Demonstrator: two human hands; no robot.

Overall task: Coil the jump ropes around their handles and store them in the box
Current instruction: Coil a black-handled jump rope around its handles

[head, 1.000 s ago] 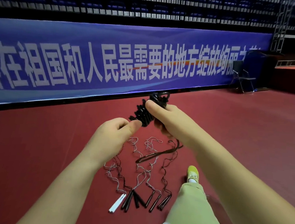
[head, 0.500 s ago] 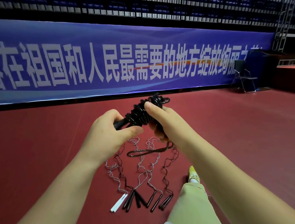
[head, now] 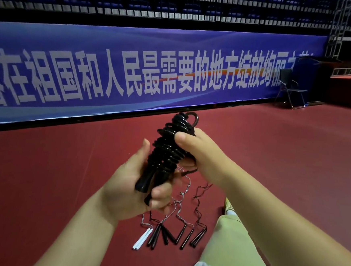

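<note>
The left hand (head: 132,194) grips the near ends of two black handles (head: 145,181), fingers curled round them. The right hand (head: 200,153) holds the far part of the bundle, thumb pressed on top of the coiled black rope (head: 169,145). The bundle is in the air in front of the person, tilted with its far end higher. A small loop (head: 193,117) of rope sticks out at the far tip, and a short tail (head: 190,171) hangs under the right hand.

To finish this coil well, it seems best to keep the thumb pinning the last turns while the tail is tucked under a wrap, so nothing springs loose.

On the red floor (head: 51,175) below, several uncoiled ropes (head: 181,198) lie side by side, their black handles and one white pair (head: 142,238) nearest the person. No box is in view.
</note>
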